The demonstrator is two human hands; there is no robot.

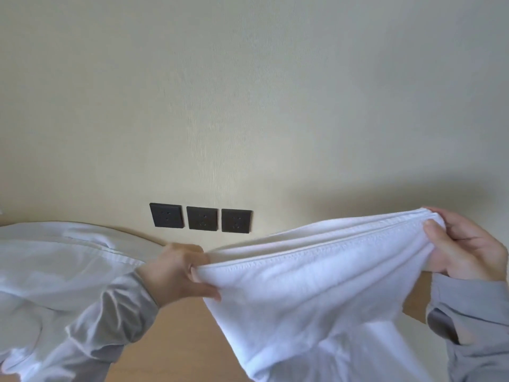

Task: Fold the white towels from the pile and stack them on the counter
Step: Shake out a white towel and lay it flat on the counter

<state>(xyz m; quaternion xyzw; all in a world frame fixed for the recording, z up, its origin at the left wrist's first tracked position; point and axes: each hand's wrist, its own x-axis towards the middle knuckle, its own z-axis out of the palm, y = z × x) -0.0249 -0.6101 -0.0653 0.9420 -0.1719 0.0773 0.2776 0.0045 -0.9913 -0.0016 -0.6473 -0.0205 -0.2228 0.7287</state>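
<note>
White terry cloth is stretched between the two hands: one towel (316, 274), held up by its hemmed top edge above the wooden desk (187, 340). The left hand (176, 274) pinches one end of that edge between thumb and curled fingers. The right hand (468, 249) has its fingers curled round the other end, bunched a little, with the thumb pressed on the near face. Both are clamped on the cloth.

The edge runs as one long, nearly taut line from hand to hand, lower at the left hand and higher at the right. The rest of the towel hangs down from it toward the person, its lower part out of view. The coming fold likely turns on this line: carrying one hand across to meet the other would halve the towel along its length.

The pile (55, 271) of white linen lies on the desk on the outer side of the left hand, far nearer that hand than the right. No folded stack shows. Three dark sockets (201, 218) sit on the wall just beyond the left hand.
</note>
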